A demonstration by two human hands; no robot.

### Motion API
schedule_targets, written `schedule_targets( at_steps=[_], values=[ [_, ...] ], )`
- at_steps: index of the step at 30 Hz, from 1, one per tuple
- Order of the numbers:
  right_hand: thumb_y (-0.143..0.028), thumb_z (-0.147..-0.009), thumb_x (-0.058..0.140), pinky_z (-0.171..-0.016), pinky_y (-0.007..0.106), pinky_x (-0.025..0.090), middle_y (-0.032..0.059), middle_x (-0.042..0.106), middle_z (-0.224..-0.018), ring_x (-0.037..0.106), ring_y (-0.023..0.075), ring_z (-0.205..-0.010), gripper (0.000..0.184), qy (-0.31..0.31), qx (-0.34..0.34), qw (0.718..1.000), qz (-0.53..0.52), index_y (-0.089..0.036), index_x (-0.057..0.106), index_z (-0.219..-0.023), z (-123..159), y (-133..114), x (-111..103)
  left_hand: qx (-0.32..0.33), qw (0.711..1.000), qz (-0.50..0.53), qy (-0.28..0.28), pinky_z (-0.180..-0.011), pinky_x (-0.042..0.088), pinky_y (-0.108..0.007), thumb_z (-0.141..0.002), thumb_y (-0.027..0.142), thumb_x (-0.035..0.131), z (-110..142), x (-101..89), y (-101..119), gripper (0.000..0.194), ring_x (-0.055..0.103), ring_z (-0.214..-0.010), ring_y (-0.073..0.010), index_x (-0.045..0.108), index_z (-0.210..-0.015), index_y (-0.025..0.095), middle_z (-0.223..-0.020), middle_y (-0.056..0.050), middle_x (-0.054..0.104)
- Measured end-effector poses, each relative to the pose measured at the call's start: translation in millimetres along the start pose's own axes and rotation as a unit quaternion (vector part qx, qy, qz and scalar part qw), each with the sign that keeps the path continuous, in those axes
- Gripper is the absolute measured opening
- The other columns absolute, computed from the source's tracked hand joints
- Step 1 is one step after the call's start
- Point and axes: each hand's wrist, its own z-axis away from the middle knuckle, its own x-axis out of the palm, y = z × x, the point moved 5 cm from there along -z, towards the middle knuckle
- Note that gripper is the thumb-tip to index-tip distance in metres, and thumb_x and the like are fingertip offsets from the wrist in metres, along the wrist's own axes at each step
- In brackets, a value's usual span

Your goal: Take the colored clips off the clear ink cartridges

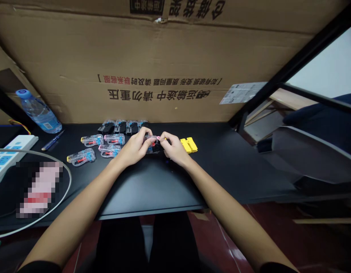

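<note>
Pinching a small, partly hidden, pink-tipped clear-plastic toy gun (156, 146) between left hand (138, 146) and right hand (173, 148), at frame centre. Could slip if squeezed unevenly, maybe knocking the flat yellow plastic pieces (189, 145) just right of centre. Held over a smooth black desk (152, 185), backed by brown printed cardboard (152, 57) across the upper frame, above dark red floor tiles (213, 237).

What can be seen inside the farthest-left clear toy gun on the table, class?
Inside the clear toy gun, a small red part and a blue part show through. Whatever lies directly behind those parts is covered, and finer details are too small to tell.
</note>
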Motion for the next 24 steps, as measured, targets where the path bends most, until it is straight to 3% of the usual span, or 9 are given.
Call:
schedule_targets(
  at_steps=[7, 13, 20, 24],
  values=[
    [-0.060, -0.101, 0.064, -0.054, 0.025, 0.050, -0.0010, 0.064, -0.087, 0.060, 0.0134, -0.064, 0.036, -0.048, -0.020, 0.999, 0.003, -0.025, 0.059, -0.110, 3, -3, 3, -0.020, 0.999, -0.002, 0.047, -0.075, 0.048, -0.027, -0.109, 0.040, 0.054, -1, -13.1, -8, 0.017, 0.065, -0.072, -0.0148, 0.055, -0.110, 0.023, -0.081, 0.002, 0.068],
    [-0.062, -0.097, 0.069, -0.050, 0.024, 0.051, -0.0027, 0.061, -0.081, 0.058, 0.0124, -0.060, 0.039, -0.129, -0.003, 0.991, -0.029, -0.024, 0.058, -0.102, 7, 2, 19, -0.017, 0.998, -0.021, 0.058, -0.075, 0.049, -0.027, -0.111, 0.039, 0.048, 1, -11.6, -9, 0.022, 0.067, -0.075, -0.0152, 0.054, -0.124, 0.022, -0.085, 0.001, 0.069],
    [-0.056, -0.098, 0.068, -0.063, 0.028, 0.051, 0.0002, 0.062, -0.088, 0.057, 0.0131, -0.067, 0.033, -0.127, -0.034, 0.990, -0.045, -0.023, 0.060, -0.098, 7, -3, 23, -0.009, 0.999, -0.021, 0.038, -0.074, 0.049, -0.027, -0.114, 0.041, 0.042, 1, -9.7, -16, 0.026, 0.066, -0.073, -0.0149, 0.054, -0.126, 0.022, -0.084, 0.001, 0.067],
    [-0.056, -0.099, 0.067, -0.057, 0.027, 0.047, -0.0024, 0.060, -0.076, 0.055, 0.0132, -0.061, 0.034, -0.119, -0.019, 0.992, -0.038, -0.023, 0.059, -0.096, 7, -3, 22, -0.027, 0.998, 0.008, 0.048, -0.076, 0.050, -0.027, -0.111, 0.045, 0.047, 0, -10.4, -16, 0.030, 0.066, -0.073, -0.0150, 0.054, -0.129, 0.022, -0.084, 0.001, 0.068]
  ],
)
